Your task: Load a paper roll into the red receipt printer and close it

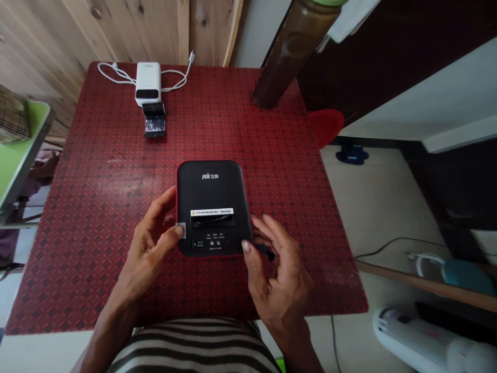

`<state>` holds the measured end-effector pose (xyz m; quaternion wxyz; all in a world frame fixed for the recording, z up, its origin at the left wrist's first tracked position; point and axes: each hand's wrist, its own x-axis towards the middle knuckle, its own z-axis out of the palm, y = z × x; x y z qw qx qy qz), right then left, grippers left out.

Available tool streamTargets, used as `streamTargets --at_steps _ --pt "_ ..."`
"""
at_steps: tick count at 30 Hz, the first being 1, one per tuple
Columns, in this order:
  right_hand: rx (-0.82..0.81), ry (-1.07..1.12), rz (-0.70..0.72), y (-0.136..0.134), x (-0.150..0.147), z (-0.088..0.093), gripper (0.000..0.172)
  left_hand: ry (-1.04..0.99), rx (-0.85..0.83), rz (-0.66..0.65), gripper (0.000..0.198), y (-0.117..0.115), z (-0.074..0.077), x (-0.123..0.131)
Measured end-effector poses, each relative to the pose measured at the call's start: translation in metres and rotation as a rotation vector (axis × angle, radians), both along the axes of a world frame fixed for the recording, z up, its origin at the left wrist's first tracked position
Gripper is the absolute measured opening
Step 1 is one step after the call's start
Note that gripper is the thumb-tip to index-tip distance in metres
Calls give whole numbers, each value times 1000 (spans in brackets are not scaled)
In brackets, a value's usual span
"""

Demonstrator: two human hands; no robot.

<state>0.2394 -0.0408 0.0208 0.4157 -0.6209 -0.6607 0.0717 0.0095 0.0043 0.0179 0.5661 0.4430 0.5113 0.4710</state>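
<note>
Grip of the left hand (149, 241) pinches the left edge of a black receipt printer (209, 194) on the red patterned surface (97, 217); the right hand (281, 264) clasps its lower right corner. Beyond sits a white power bank (148, 77).

Both sides of the grip give onto bare tabletop (85, 217), so the left hand (149, 248) and right hand (279, 267) each have room to swing outward. The printer (209, 194) fills the gap between them. Straight beyond the grip, a hand could slide over the table; farther off and leftward, a small black object (154, 124) and a white power bank (148, 80) block it. Far to the right rises a tall bottle (283, 54). Toward the body, the striped shirt (194, 349) limits space.
</note>
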Motion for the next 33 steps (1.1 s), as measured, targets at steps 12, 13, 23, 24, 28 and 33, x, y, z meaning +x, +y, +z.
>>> streamTargets --at_steps 12,13,23,24,28,33 --pt "-14 10 25 2 0 -1 47 8 -39 19 58 3 6 6" --pt "-10 7 29 2 0 -1 47 14 -35 16 58 3 6 6" --pt "41 -137 188 41 16 34 28 -18 19 -13 61 2 0 5" --pt "53 -168 226 51 15 38 29 -23 24 -16 61 2 -1 4" --pt "-67 -340 458 93 -1 43 36 -46 44 -20 62 4 -8 2" --pt "-417 -594 623 125 -27 48 22 -60 25 -35 65 4 -7 2"
